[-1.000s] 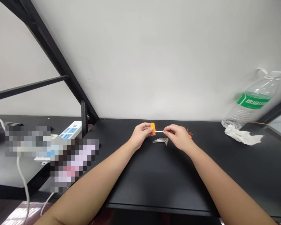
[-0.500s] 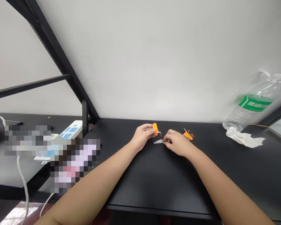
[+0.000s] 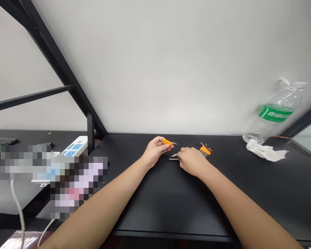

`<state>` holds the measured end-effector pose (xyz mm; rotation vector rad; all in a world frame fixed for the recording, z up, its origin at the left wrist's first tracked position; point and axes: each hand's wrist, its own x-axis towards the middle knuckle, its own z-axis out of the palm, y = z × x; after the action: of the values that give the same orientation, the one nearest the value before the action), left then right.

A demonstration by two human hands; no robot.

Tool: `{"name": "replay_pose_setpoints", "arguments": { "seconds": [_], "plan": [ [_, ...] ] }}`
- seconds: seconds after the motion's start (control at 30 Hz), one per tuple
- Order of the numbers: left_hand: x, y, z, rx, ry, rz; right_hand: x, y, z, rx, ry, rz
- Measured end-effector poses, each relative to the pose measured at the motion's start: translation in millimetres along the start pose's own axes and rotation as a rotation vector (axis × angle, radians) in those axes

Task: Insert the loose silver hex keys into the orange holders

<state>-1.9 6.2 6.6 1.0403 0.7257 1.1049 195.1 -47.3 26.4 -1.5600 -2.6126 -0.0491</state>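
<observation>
The left hand [image 3: 157, 151] pinches the holder [image 3: 167, 142]. The right hand [image 3: 193, 159] seems to be picking keys [image 3: 173, 159]; I can't tell its hold. One key needs a small pinch.

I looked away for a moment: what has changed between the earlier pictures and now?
The right hand let go of the hex key at the orange holder and moved down to the loose keys on the table. The holder tilted in the left hand, which still grips it. The second holder, mostly hidden at first, now shows. The bottle and tissue stayed put.
</observation>
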Motion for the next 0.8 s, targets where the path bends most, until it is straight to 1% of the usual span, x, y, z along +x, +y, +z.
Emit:
{"name": "replay_pose_setpoints", "arguments": {
  "seconds": [0.07,0.13,0.27,0.33,0.43,0.53,0.67,0.8],
  "plan": [
    [0,1,0.3,0.053,-0.007,0.049,-3,6,-6,0.082,0.037,0.023],
    [0,1,0.5,0.112,0.001,0.089,-7,14,-13,0.225,0.100,0.043],
    [0,1,1.1,0.215,0.041,0.153,-12,24,-23,0.507,0.284,0.037],
    [-1,0,1.5,0.268,0.042,0.209,-11,24,-24,0.570,0.370,0.044],
    [-1,-2,1.8,0.329,0.005,0.280,-10,22,-20,0.579,0.458,0.056],
    [-1,-3,1.0,0.391,-0.019,0.308,-8,21,-18,0.584,0.474,0.059],
    [-2,-2,-0.6,0.491,-0.029,0.383,-9,24,-21,0.582,0.433,0.046],
    [-8,1,1.6,0.733,-0.085,0.512,-10,23,-24,0.620,0.398,0.076]
  ]
}}
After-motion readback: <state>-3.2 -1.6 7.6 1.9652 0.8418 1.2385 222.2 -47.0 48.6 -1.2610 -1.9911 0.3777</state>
